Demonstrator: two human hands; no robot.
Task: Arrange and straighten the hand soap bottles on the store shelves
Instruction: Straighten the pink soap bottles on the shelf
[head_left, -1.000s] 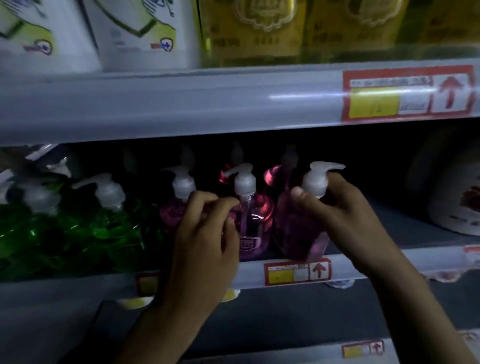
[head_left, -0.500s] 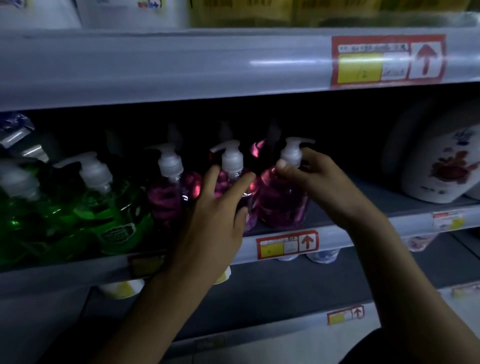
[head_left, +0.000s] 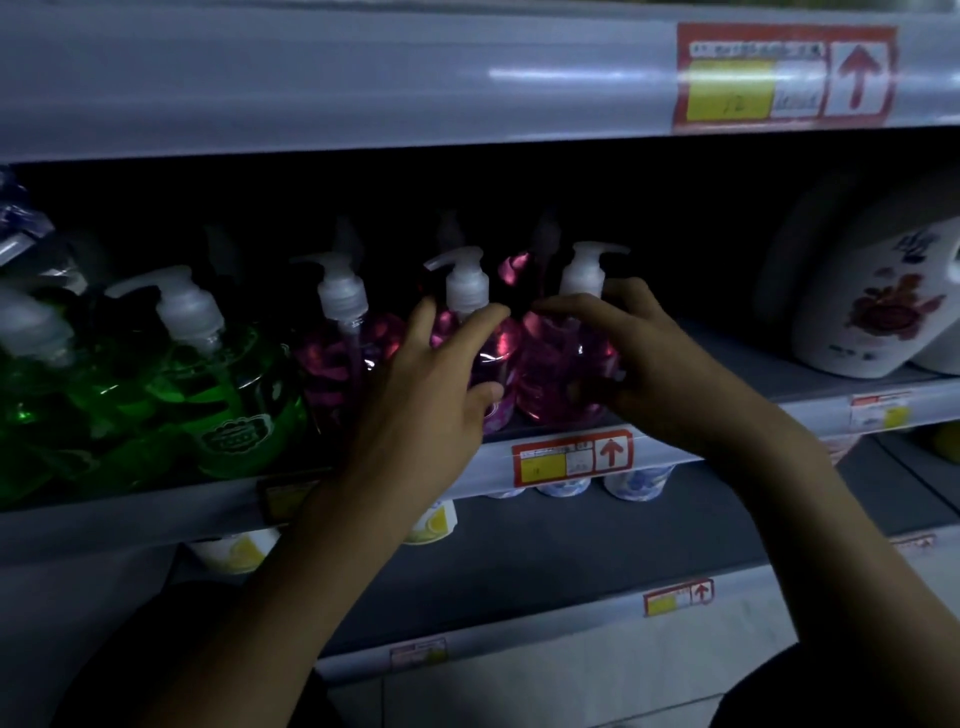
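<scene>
along the front of the grey middle shelf (head_left: 810, 410) stand three clear plastic bottles of pink soap with white pump heads, all upright. the right hand (head_left: 644, 358) grips the rightmost pink bottle (head_left: 558, 379): its fingers (head_left: 566, 306) curl over the shoulder just under the pump, while the thumb is lost in shadow. the left hand (head_left: 431, 400) rests on the middle pink bottle (head_left: 498, 343), its fingers spread and nearly straight across the bottle's front and neck, the thumb lying against the lower body. these two bottles stand just beside each other; whether they touch is unclear. the left pink bottle (head_left: 343, 358) stands free, just beside the left hand. further left are round clear bottles of green soap (head_left: 228, 395) with the same white pumps, packed close. more pink bottles show dimly behind the front row. at the far right of the shelf sits a large white jug with a red flower print (head_left: 872, 322), well apart from the hands. a red and yellow price tag (head_left: 571, 457) is fixed to the shelf lip below the held bottle, and small white tubs (head_left: 636, 480) peek out from the shelf beneath.
</scene>
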